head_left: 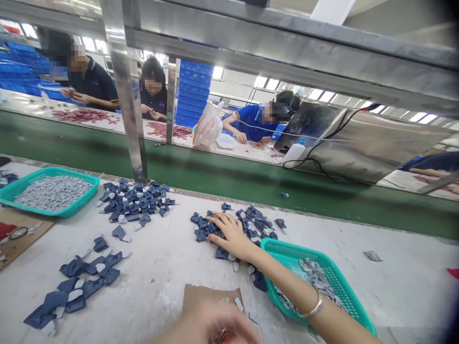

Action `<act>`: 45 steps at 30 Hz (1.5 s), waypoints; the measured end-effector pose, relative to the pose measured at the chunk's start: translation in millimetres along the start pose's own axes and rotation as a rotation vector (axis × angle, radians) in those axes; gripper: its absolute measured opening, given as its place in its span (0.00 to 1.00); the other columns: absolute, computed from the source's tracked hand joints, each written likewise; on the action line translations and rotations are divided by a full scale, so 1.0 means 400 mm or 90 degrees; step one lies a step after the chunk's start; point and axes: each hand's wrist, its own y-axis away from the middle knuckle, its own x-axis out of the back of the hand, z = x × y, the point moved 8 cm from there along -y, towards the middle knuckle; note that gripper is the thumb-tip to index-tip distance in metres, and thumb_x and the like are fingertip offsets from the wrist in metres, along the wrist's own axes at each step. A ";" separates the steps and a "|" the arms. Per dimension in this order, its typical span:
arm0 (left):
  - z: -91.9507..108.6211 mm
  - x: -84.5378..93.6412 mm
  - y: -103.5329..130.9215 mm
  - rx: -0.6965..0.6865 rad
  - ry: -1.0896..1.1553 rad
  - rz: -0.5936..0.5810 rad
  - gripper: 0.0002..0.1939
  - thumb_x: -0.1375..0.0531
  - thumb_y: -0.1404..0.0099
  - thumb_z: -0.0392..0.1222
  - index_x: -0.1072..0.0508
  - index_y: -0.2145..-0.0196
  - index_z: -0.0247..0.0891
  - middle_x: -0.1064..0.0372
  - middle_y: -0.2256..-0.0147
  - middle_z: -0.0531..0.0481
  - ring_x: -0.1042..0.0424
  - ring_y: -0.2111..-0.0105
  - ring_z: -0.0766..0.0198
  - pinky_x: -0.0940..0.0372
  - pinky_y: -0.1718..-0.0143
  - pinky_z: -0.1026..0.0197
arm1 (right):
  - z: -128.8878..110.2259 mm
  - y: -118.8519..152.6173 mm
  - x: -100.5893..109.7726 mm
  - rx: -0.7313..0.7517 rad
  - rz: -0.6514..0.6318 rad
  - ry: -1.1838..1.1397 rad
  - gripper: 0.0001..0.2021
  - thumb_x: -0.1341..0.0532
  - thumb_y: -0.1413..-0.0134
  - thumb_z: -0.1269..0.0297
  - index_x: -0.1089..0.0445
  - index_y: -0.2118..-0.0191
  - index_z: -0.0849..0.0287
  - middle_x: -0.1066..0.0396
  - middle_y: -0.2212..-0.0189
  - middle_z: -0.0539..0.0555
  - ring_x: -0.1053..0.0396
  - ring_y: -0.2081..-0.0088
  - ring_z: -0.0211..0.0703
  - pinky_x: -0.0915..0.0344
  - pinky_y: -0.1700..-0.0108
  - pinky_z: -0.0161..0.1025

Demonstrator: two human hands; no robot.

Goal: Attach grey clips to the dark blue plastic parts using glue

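My right hand (231, 235) reaches out over a pile of dark blue plastic pieces with light grey tabs (254, 217). Its fingers are stretched out and apart, resting on or just above the pieces. At the bottom edge my left hand (211, 321) is blurred and partly cut off, its fingers curled. A small red shiny thing (225, 336) shows inside that curl, too unclear to name. Behind the left hand lies a piece of brown cardboard (201, 294) with small pale scraps. Under my right forearm stands a green basket (324, 260) holding small grey pieces.
Another blue pile (134, 200) and a loose cluster (91, 274) lie to the left. A second green basket (68, 212) of small grey pieces stands far left. Beyond a metal post (125, 95) and green conveyor belt (172, 169), several co-workers sit with reddish pieces (82, 115).
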 end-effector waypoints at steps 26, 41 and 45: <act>-0.203 0.294 0.006 0.168 -0.566 0.325 0.42 0.37 0.42 0.50 0.44 0.33 0.38 0.49 0.36 0.29 0.49 0.35 0.35 0.48 0.38 0.35 | -0.118 0.056 -0.122 -0.136 0.033 -0.150 0.27 0.52 0.36 0.57 0.51 0.33 0.49 0.51 0.31 0.54 0.58 0.30 0.50 0.73 0.33 0.65; -0.221 0.214 0.270 0.210 -0.676 0.556 0.37 0.47 0.32 0.40 0.61 0.31 0.45 0.55 0.34 0.33 0.56 0.33 0.36 0.40 0.44 0.32 | -0.362 0.045 -0.142 0.212 -0.129 -0.265 0.27 0.45 0.36 0.54 0.47 0.34 0.52 0.49 0.31 0.57 0.55 0.31 0.48 0.70 0.32 0.59; -0.213 0.201 0.305 0.190 -0.683 0.585 0.38 0.47 0.31 0.41 0.64 0.30 0.47 0.53 0.34 0.33 0.55 0.33 0.35 0.38 0.46 0.31 | -0.407 0.032 -0.155 0.265 -0.145 -0.289 0.29 0.43 0.37 0.52 0.45 0.34 0.53 0.48 0.32 0.57 0.54 0.32 0.51 0.69 0.32 0.60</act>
